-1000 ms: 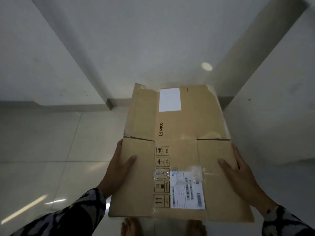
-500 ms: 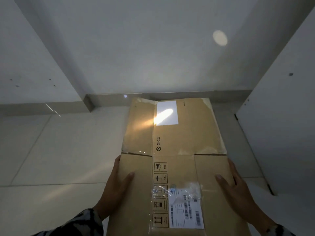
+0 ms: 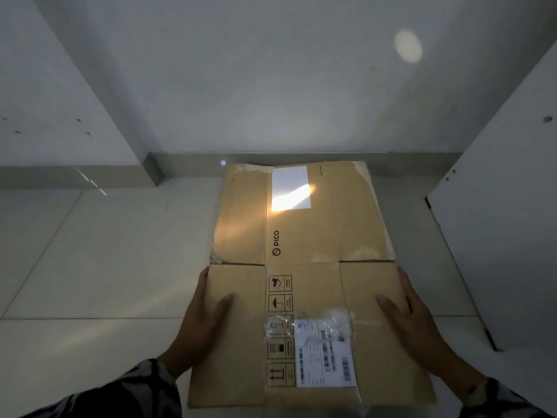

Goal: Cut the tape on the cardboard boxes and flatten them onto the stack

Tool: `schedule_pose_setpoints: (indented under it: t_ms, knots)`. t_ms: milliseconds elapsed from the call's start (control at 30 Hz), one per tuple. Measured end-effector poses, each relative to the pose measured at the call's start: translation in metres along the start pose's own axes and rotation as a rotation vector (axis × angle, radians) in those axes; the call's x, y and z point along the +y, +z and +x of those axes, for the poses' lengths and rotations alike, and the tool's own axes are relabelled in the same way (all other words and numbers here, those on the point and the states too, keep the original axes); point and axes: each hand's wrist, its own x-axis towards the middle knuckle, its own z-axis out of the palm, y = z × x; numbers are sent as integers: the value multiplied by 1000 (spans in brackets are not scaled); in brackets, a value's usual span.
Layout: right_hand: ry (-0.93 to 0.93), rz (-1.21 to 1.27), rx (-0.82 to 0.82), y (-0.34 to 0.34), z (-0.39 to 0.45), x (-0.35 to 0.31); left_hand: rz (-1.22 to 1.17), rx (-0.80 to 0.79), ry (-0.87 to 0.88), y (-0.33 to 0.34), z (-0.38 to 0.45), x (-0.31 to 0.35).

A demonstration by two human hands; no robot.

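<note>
Below — pale tiled floor (image 3: 90, 267), white walls (image 3: 271, 70), dim room.

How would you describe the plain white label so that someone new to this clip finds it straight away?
Start at the flattened cardboard box held by the left hand and right hand. Go to its far end, near the wall. The plain white label sits there above the PICO logo; unlike the printed shipping label near the hands, it is blank.

Matt cardboard box (image 3: 301, 236), glossy tile floor (image 3: 105, 251)

Black-and-white patterned long sleeves (image 3: 126, 393)
</note>
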Motion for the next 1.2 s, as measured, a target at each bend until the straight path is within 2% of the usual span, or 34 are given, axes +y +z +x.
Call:
schedule_pose_setpoints:
  t_ms: [333,500,700,833,1200]
  knots:
    - [0,9,-54,8,23,-7,-12,-78,-50,-9,31,15]
    - [37,-58,-72,4,25,-11,-12,-110,-144,-12,35,16]
    - [201,74,-38,5,36,-11,99,-87,-270,-8,41,19]
    - [152,142,-127,8,33,-15,117,-92,-267,-7,42,16]
    - [114,50,-100,11,33,-16,116,-128,-297,-10,45,13]
